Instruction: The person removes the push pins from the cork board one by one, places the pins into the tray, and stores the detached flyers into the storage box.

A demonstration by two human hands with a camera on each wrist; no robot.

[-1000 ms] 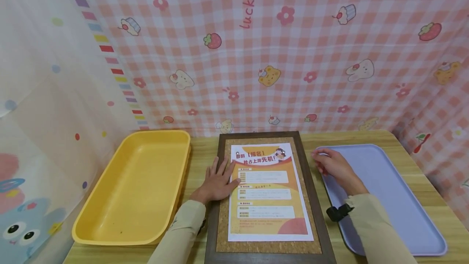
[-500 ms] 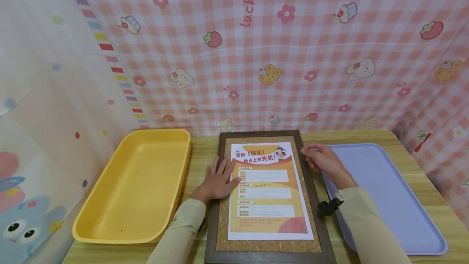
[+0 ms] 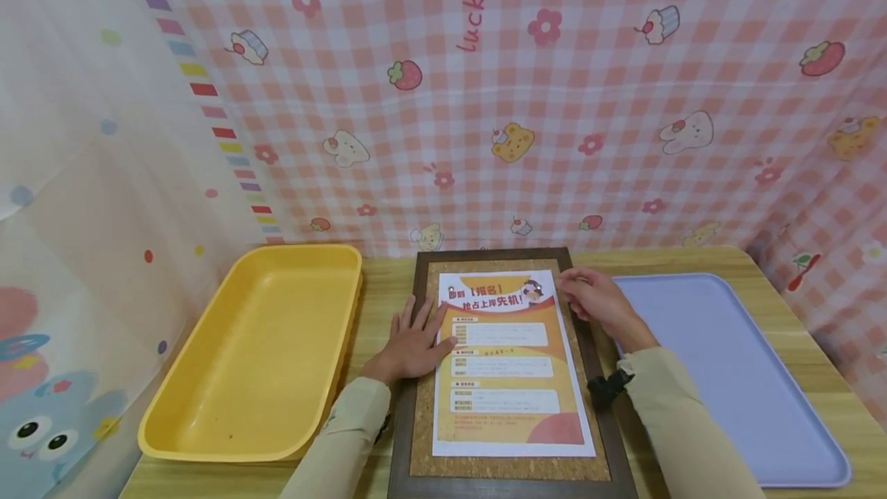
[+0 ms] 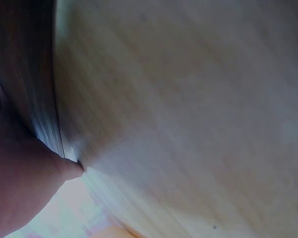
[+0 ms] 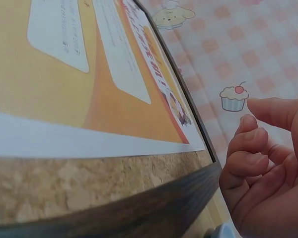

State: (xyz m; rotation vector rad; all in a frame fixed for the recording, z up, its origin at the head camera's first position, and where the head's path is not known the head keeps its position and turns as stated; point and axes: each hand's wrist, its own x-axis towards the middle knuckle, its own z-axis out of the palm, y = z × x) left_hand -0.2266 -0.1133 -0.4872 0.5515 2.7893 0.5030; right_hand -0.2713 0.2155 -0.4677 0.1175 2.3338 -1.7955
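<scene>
A printed orange poster [image 3: 509,376] lies on a cork board [image 3: 443,466] with a dark wooden frame [image 3: 419,445]. Small shiny dots, like tack heads, show near the poster's top corners. My left hand [image 3: 409,349] rests across the board's left side with fingers spread, thumb and fingertips at the poster's left edge. My right hand [image 3: 599,303] is over the frame's right side, its fingertips close to the poster's top right corner. In the right wrist view its fingers are loosely curled, thumb and index finger slightly apart, and nothing shows between them.
To the left stands a deep yellow tray [image 3: 256,360]. A flat lilac tray [image 3: 728,391] lies to the right, partly under the right sleeve [image 3: 682,414]. Behind the wooden table [image 3: 381,283] hangs a pink checked cloth [image 3: 443,98].
My right hand has moved left from the lilac tray's edge, over the board's frame, to near the poster's top right corner. My left hand has stayed in place.
</scene>
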